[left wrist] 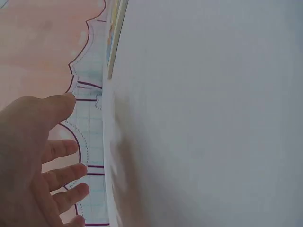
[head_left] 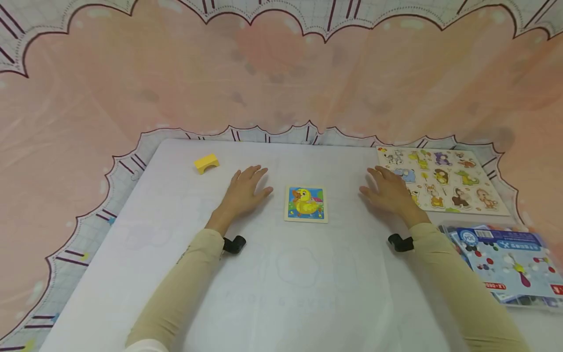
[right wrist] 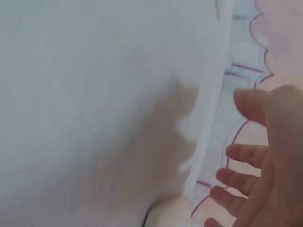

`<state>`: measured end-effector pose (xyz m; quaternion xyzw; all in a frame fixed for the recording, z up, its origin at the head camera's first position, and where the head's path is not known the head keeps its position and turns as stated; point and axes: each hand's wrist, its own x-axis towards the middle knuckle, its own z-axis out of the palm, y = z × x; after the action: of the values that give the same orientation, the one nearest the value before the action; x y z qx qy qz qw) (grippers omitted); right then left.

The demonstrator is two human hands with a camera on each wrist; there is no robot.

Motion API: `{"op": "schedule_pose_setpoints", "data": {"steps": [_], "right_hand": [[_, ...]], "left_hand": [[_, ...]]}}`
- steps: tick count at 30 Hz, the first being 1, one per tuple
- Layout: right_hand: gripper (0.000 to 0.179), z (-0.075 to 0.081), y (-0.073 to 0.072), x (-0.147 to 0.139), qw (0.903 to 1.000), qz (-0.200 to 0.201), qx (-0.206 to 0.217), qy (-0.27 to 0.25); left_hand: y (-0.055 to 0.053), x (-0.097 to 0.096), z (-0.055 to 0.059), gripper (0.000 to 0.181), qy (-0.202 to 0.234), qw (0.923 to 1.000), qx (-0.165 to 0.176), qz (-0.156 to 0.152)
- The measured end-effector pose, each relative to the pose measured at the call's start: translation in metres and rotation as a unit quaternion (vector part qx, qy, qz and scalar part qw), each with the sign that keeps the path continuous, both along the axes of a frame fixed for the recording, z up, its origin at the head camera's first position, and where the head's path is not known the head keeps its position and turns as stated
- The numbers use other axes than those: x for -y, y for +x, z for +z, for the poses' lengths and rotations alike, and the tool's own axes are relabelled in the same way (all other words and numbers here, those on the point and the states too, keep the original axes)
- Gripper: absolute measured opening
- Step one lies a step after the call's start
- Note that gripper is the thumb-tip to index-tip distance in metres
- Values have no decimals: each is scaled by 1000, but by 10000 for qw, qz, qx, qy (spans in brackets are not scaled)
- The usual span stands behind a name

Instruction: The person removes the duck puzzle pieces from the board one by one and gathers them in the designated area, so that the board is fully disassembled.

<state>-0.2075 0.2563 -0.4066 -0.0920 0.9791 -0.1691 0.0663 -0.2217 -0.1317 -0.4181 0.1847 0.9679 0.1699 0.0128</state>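
A small square duck puzzle (head_left: 306, 204) in a pale frame lies flat on the white table, between the two hands. To its left is my left hand (head_left: 245, 190), fingers spread and holding nothing; in the left wrist view its thumb and fingers (left wrist: 61, 177) extend over the table's edge region, and the puzzle's side shows edge-on at the top. My right hand (head_left: 389, 191) hovers to the right of the duck puzzle, fingers apart, beside a large animal puzzle board (head_left: 444, 183) that it partly overlaps. A yellow arch block (head_left: 206, 163) lies beyond the left hand.
At the right, a clear plastic box (head_left: 519, 303) with a blue printed sheet (head_left: 506, 259) on top lies near the right forearm. The white table (head_left: 281, 303) stretches in front, with a patterned pink curtain (head_left: 281, 83) behind it. Each wrist carries a black camera mount (head_left: 235, 244).
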Motion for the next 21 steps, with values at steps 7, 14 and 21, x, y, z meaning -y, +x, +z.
{"op": "schedule_pose_setpoints", "data": {"steps": [7,14,21], "right_hand": [[55,-5,-4,27,9970,128,-153,-752],[47,-12,0,53,9919,325,50,-1226],[38,-15,5,80,9825,495,10,-1797]], "left_hand": [[4,-21,-7,54,799,9965,174,-171],[10,-36,-16,53,1208,9919,342,-166],[14,-42,-25,59,1064,9937,181,-296]]}}
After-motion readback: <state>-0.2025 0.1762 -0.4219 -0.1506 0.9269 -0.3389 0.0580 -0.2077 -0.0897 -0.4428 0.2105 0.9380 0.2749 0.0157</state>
